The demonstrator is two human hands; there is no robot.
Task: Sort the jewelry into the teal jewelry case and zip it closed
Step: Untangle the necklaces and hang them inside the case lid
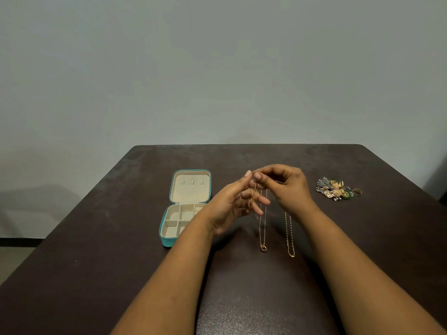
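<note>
The teal jewelry case (167,240) lies open at the table's left-centre, its cream lid flat behind it and its divided tray showing no jewelry where visible. Both hands are raised above the table to its right. My left hand (229,204) and my right hand (287,187) pinch a thin gold chain (254,193) between their fingertips, and it dangles between them. A fine necklace with a ring pendant (263,247) lies on the table below. A second gold chain (290,238) lies beside it, its top hidden under my right wrist.
A heap of earrings and brooches (335,188) with a loose ring (357,191) sits at the right of the dark brown table (121,274). A plain grey wall stands behind the table's far edge.
</note>
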